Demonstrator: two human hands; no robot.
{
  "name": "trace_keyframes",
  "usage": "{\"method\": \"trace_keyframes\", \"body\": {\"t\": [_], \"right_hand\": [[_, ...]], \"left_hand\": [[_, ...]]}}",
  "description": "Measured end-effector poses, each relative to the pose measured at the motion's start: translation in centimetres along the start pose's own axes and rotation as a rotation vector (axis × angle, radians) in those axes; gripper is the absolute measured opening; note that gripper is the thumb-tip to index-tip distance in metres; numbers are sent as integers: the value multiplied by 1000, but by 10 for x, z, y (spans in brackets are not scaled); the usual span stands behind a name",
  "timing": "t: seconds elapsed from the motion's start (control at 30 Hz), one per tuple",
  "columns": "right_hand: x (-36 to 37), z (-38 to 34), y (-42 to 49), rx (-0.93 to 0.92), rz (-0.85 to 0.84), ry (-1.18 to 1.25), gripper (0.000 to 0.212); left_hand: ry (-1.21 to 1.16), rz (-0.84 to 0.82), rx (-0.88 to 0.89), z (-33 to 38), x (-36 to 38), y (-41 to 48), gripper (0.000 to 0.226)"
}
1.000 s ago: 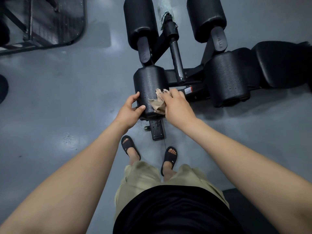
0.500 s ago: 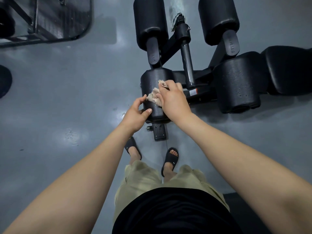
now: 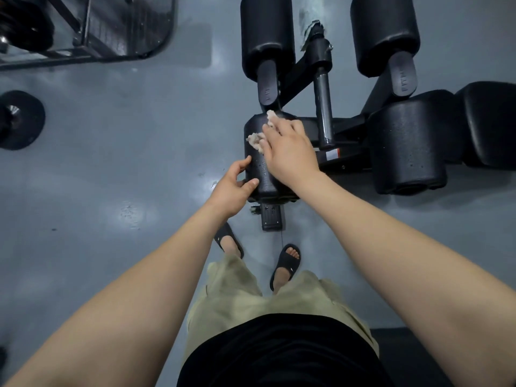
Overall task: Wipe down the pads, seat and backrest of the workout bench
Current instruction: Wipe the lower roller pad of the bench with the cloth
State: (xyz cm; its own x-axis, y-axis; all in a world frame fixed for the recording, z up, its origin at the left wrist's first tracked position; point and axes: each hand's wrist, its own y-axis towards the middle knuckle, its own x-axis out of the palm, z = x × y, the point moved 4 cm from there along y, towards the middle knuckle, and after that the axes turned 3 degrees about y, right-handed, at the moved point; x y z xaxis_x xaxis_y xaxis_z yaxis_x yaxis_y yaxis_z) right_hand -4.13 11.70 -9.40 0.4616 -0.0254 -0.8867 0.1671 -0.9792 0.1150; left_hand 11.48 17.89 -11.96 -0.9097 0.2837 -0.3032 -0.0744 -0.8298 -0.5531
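- On top of the near-left roller pad (image 3: 258,170), right grip (image 3: 290,155) laid almost flat, fingers fairly straight, pressing a crumpled cloth (image 3: 255,139) onto the curved surface rather than clamped round it (cloth poking out past the fingertips and off to one side).
- Just below, left grip (image 3: 231,188) clamped on the same pad's near end, thumb on top and fingers curled round the side, seemingly to steady the roller.
- Pad itself: black, cylindrical, faintly pebbled skin, speckled with small droplets beside the cloth. Probably damp and a little slick.
- Cloth: pale beige, thin, rumpled, soft enough to follow the curve.
- Further out, three more black rollers of the workout bench: near-right roller pad (image 3: 407,146), far-left roller pad (image 3: 266,37) and far-right roller pad (image 3: 385,32), carried on flat dark arms off a metal frame post (image 3: 324,107).
- At the right edge, rounded black seat (image 3: 488,124), smoother and glossier. Backrest out of view.
- Progress, as a judgement: somewhere early to middle, with one roller under the cloth. No telling which other pads are done. Seat and backrest likely left.
- Around it all: grey, glossy floor (image 3: 125,163), and a dark weight plate (image 3: 19,120) well off to the left.
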Motion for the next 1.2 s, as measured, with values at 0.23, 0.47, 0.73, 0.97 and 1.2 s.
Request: {"method": "trace_keyframes", "body": {"t": [0.23,0.47,0.73,0.97,1.2], "right_hand": [[-4,16,-53,-37,-50,34,43],[-11,3,-8,-13,-219,-3,66],[-14,-15,50,37,-302,-83,67],[-25,-30,3,-241,-393,-188,37],[-36,-6,69,-176,-410,-90,32]], "left_hand": [[-5,0,-10,1,-2,0,51],[1,-25,7,6,-4,7,51],[46,-48,40,4,-13,18,56],[53,-43,12,6,-14,17,57],[-16,60,-42,14,-2,3,53]]}}
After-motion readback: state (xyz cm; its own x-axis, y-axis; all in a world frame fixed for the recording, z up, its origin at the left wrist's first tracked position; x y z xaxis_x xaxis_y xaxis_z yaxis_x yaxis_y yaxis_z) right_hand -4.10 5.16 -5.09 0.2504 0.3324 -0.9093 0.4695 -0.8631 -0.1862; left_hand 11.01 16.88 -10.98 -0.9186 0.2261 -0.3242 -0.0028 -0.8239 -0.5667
